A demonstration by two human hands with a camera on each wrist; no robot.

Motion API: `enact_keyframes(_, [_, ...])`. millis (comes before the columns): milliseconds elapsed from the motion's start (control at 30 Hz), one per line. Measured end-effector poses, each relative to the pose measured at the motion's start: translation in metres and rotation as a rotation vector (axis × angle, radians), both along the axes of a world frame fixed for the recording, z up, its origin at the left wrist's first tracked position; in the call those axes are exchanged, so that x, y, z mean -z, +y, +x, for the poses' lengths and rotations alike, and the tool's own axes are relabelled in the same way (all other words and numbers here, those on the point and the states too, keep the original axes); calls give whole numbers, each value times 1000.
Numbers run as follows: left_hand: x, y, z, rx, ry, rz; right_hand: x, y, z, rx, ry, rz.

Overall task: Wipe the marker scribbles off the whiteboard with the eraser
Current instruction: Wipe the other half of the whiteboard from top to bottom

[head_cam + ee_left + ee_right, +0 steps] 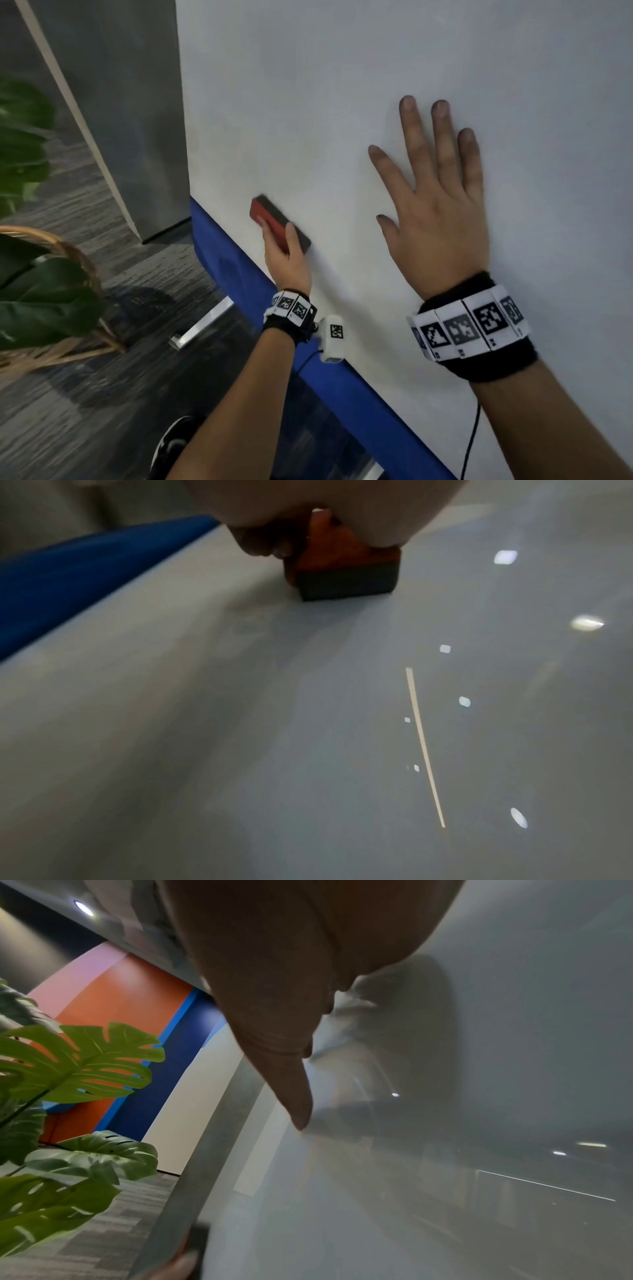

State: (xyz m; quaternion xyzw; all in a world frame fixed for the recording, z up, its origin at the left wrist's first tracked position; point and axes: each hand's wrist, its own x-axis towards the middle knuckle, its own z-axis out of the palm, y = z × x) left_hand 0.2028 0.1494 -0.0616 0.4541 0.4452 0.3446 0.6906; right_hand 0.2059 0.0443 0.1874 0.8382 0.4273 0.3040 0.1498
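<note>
Currently the left hand (286, 260) grips the eraser (274, 222), fingers curled over its red back, thumb on the near long side. The eraser's dark felt face sits flat against the whiteboard (342, 102); the left wrist view confirms contact, felt edge (346, 584) meeting the board surface (308, 723). The eraser is tilted, one end sticking out past the fingertips, the other end under the thumb. Just outboard of the left hand runs the board's blue edge strip (239, 274), close to the eraser but not touching it.

Right hand (435, 205) is released: palm flat on the board, fingers straight and spread, holding nothing. It sits well apart from the eraser, on the thumb side of the left hand. Right wrist view shows the thumb (291, 1085) extended, tip at the glossy surface with its reflection beside it.

No marker scribbles are visible anywhere on the board in these views, only ceiling light reflections (505, 557).

Both wrists wear black bands with white coded tags (469, 325). Beyond the left hand, off the board: a leafy plant (30, 274) in a wicker basket (68, 250) on grey carpet (102, 394)
</note>
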Motion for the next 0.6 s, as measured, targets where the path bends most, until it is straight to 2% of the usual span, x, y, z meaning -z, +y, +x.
enact_keyframes(33, [-14, 5, -1, -6, -35, 72, 0, -1, 0, -11, -6, -3])
enact_keyframes(100, [-19, 2, -1, -8, -58, 103, 2, -7, 0, -33, -12, 6])
enact_keyframes(200, [12, -42, -4, 25, 9, -49, 14, -25, -5, -17, 38, 15])
enact_keyframes(267, [50, -89, -14, 72, 162, -182, 27, -43, -11, 26, 74, -28])
enact_keyframes(333, [102, -138, -21, 205, 317, -355, 40, -65, -16, 66, 90, -79])
enact_keyframes(400, [147, -173, -23, 324, 263, -573, 44, -86, -20, 81, 97, -106])
enact_keyframes(433, [203, -182, -9, 260, 225, -609, 45, -95, -22, 77, 97, -109])
enact_keyframes(467, [220, -180, -1, 222, 201, -637, 45, -104, -22, 70, 97, -110])
enact_keyframes(500, [206, -166, 6, 237, 212, -602, 45, -112, -23, 64, 99, -111])
enact_keyframes(600, [80, -107, -8, 220, 222, -475, 42, -136, -23, 41, 87, -103])
